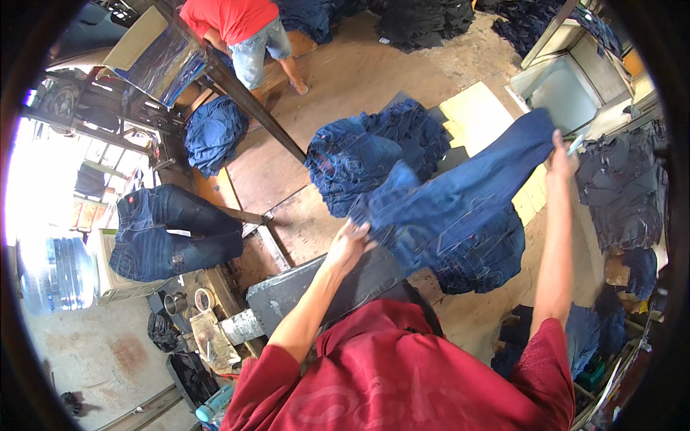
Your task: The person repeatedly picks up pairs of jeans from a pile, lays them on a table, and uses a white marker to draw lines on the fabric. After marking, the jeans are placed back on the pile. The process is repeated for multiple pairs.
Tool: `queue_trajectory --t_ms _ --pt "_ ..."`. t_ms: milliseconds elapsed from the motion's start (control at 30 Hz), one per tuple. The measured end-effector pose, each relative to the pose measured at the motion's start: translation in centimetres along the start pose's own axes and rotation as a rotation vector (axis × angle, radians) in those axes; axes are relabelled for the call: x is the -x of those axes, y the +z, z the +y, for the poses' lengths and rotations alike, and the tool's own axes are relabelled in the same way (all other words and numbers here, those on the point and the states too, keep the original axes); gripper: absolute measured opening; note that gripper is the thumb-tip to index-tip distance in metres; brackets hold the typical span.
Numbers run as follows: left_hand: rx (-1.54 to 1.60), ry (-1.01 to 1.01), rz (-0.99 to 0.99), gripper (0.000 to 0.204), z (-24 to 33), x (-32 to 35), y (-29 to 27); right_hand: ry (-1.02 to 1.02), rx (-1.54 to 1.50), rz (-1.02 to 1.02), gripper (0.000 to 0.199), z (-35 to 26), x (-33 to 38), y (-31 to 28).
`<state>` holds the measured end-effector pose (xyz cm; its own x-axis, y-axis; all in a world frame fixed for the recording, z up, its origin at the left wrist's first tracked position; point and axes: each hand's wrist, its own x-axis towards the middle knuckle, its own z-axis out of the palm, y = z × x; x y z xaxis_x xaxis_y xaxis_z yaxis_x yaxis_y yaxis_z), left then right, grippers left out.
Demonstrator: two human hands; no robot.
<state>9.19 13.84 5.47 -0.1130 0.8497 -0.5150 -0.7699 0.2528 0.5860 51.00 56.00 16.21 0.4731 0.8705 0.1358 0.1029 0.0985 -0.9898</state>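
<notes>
I hold a pair of dark blue jeans [460, 197] stretched out in the air in front of me. My left hand [350, 241] grips the waist end at the lower left. My right hand [562, 159] is raised and pinches the leg end at the upper right; it also holds a small pale tool, which I cannot identify. Under the jeans lies a heap of more blue jeans [374, 151] on the floor.
A dark metal machine block [287, 294] sits just below my left arm. Another pair of jeans [169, 233] lies on a box at the left beside a large water bottle [56, 273]. A person in a red shirt [233, 21] stands at the top. Dark garments [622, 187] hang at the right.
</notes>
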Motion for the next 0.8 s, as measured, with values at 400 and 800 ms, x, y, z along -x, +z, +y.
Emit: queue_trajectory --t_ms 400,800 --pt "-0.192 0.219 -0.016 0.027 17.0 -15.4 -2.3 0.006 0.565 -0.517 0.027 -0.2 -7.5 0.0" --pt "-1.367 0.246 0.51 0.033 9.2 3.9 -14.3 -0.243 1.491 -0.976 0.095 22.4 26.4 -18.4"
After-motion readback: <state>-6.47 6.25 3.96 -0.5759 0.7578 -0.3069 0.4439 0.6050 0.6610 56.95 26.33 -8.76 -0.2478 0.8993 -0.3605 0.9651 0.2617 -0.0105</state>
